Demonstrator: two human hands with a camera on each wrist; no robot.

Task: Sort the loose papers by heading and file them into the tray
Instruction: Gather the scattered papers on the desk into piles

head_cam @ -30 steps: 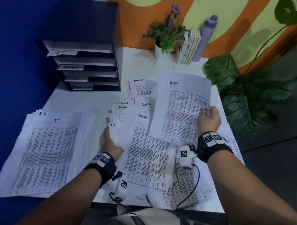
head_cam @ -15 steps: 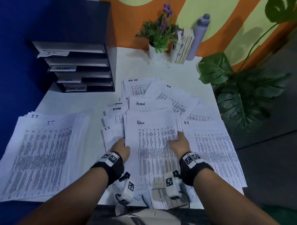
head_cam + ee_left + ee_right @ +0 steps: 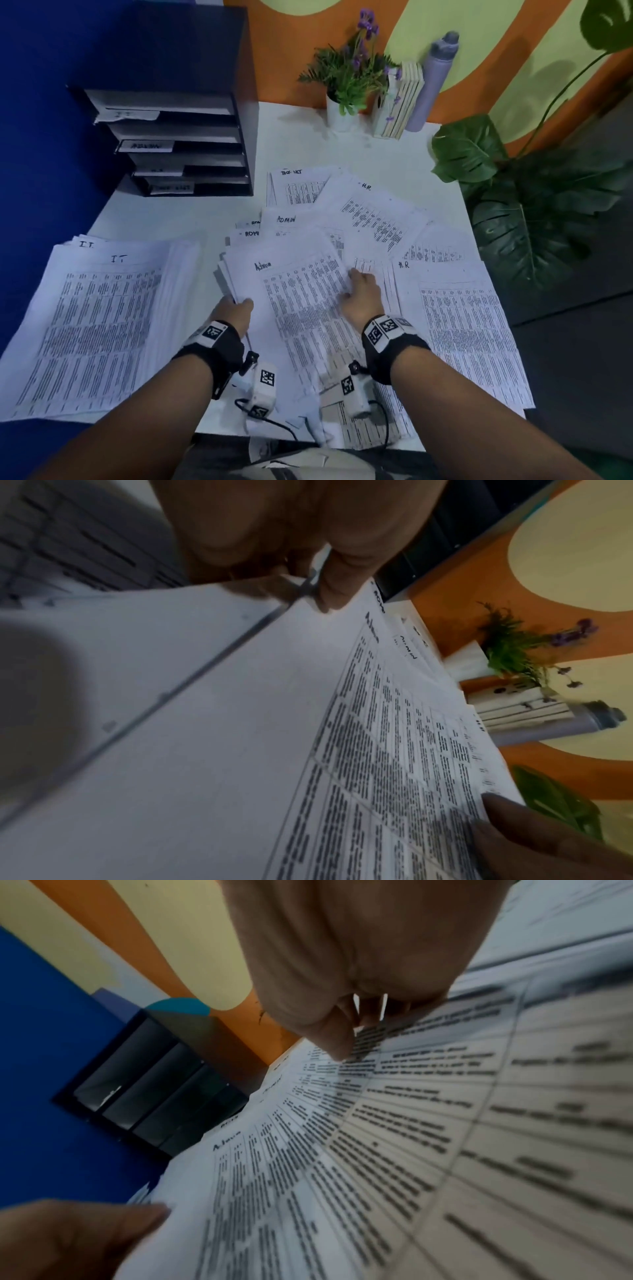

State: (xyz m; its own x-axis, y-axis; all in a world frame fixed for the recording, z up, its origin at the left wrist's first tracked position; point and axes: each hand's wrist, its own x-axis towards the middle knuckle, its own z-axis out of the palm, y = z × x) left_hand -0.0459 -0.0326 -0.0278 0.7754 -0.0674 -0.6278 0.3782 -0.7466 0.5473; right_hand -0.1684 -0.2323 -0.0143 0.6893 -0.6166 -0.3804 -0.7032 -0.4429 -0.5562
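My left hand point(image 3: 234, 310) pinches the Admin stack point(image 3: 301, 301) at its left edge; my right hand point(image 3: 361, 294) presses it, fingers curled. Its long axis runs away from me, heading "Admin" far. Beyond, the tray point(image 3: 178, 144) shows "IT".

White table point(image 3: 178, 212): paper stacks point(image 3: 99, 318), loose papers point(image 3: 376, 212), black tray point(image 3: 178, 150) far left; flowerpot point(image 3: 337, 109), books point(image 3: 399, 102), bottle point(image 3: 433, 82) at back.
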